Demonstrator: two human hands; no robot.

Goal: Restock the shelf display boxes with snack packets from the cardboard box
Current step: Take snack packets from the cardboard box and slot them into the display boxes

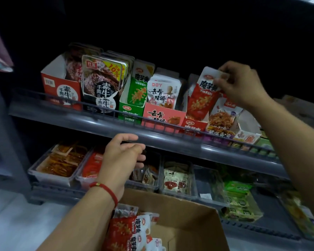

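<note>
At the bottom centre, the cardboard box [188,220] holds red snack packets [127,230]. Above it, mid-frame, the left hand [121,156] hovers with loosely curled fingers, holding nothing. At the upper right, the right hand [241,84] pinches a red packet [201,96] standing in its red display box [194,125] on the upper shelf [98,122].

Right hand [240,82] raised, arm extended upward from lower right, fingers [223,82] curled and pinching. Left hand [121,156] lower, palm down, fingers loosely curled, holding nothing; red cord bracelet [105,190] at wrist.
</note>
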